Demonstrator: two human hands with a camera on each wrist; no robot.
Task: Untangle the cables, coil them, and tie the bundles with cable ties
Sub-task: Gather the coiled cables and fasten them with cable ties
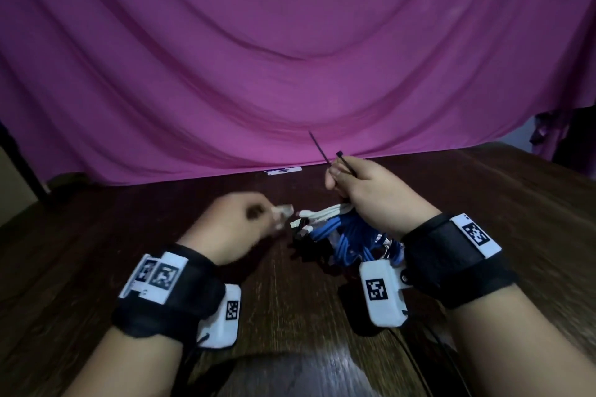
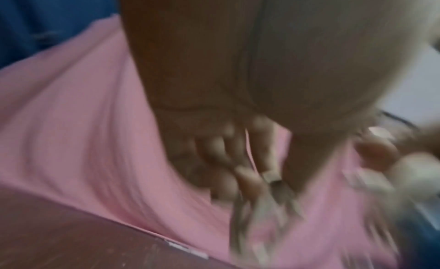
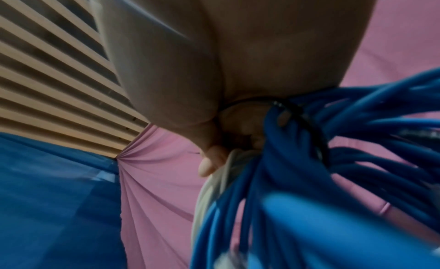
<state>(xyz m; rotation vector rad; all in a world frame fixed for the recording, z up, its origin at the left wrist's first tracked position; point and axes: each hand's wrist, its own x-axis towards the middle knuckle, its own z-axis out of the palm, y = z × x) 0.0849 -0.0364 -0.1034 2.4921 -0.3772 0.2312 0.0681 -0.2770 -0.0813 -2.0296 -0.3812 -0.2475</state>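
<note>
My right hand (image 1: 354, 184) holds a bundle of blue cables (image 1: 348, 235) and white cables (image 1: 325, 213) above the wooden table (image 1: 96, 251). A thin black cable tie (image 1: 321, 147) sticks up from that hand, both ends above the fingers. In the right wrist view the black tie (image 3: 307, 122) loops round the blue cables (image 3: 333, 169) under the palm. My left hand (image 1: 238, 219), blurred by motion, pinches a pale cable plug (image 1: 283, 211) just left of the bundle. The left wrist view shows curled fingers (image 2: 240, 160) and a blurred pale cable (image 2: 262, 216).
A pink cloth (image 1: 290, 58) hangs behind the table and reaches its far edge. A small white card (image 1: 282, 170) lies at the foot of the cloth. Dark cable ends (image 1: 309, 251) rest on the table under the bundle. Black wrist-camera leads (image 1: 419, 364) run toward me.
</note>
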